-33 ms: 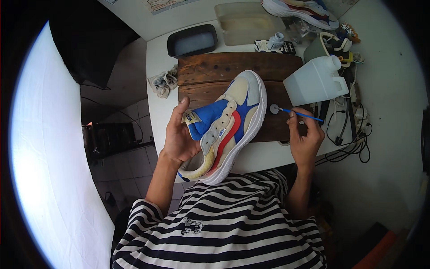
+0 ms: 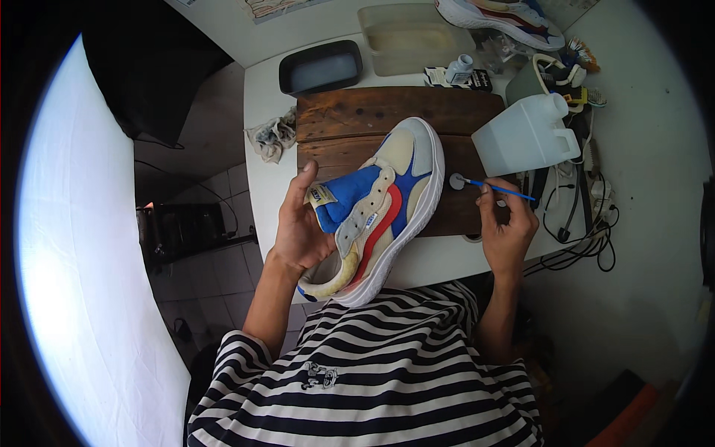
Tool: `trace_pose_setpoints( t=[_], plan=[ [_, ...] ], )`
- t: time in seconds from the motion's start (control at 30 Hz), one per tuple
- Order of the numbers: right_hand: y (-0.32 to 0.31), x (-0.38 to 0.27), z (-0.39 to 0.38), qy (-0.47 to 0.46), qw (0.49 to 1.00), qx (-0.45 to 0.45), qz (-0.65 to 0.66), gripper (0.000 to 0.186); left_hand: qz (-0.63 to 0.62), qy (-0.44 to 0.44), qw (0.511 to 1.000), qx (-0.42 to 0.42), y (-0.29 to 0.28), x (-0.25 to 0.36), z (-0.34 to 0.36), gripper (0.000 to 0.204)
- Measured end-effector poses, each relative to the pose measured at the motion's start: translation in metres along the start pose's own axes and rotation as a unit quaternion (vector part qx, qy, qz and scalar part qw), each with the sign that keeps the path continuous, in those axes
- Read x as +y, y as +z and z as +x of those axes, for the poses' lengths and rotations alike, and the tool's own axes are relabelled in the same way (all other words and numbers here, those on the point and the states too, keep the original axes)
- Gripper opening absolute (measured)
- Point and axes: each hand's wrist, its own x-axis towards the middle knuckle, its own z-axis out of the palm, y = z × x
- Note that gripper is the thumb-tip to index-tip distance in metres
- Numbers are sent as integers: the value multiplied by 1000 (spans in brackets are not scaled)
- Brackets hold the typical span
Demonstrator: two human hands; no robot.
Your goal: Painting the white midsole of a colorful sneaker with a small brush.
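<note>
A multicoloured sneaker (image 2: 381, 216) with a white sole and no laces is tilted on its side, toe pointing away from me. My left hand (image 2: 299, 237) holds it at the collar, thumb raised beside the blue tongue and fingers hidden inside the shoe. Between thumb and fingertips, my right hand (image 2: 508, 231) pinches a thin blue paintbrush (image 2: 500, 189). The brush's tip rests at a small round dish (image 2: 456, 182) of pale greyish stuff, just right of the sole. Both lie over a dark wooden board (image 2: 335, 112).
Behind the board stand a black tray (image 2: 322, 68) of liquid, a clear plastic tub (image 2: 406, 63), a small bottle (image 2: 459, 69) and a second sneaker (image 2: 514, 26). A crumpled rag (image 2: 272, 138) lies left. To the right are a translucent jug (image 2: 521, 138) and tangled cables (image 2: 588, 249).
</note>
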Motion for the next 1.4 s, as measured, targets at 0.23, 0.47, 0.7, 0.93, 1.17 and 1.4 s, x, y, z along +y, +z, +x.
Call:
trace_pose_setpoints(
  t=[0.23,0.47,0.7,0.93,1.17,1.4],
  plan=[
    [9,4,0,33,999,-16,1,15,32,9,999,21,-3,-5,5,86],
    [9,4,0,12,1000,9,2,13,43,-6,999,16,-6,0,2,85],
    [-17,-14,-11,71,968,115,213,9,63,-29,998,-1,-7,3,1,85],
    [-12,-52,-13,51,920,18,388,11,90,-40,995,16,3,2,-5,85],
    [20,-70,-11,22,920,-90,380,9,136,-34,989,46,10,1,-10,84],
    [22,-74,-6,1,945,-109,307,6,160,-47,985,48,6,1,-10,84]
  ],
)
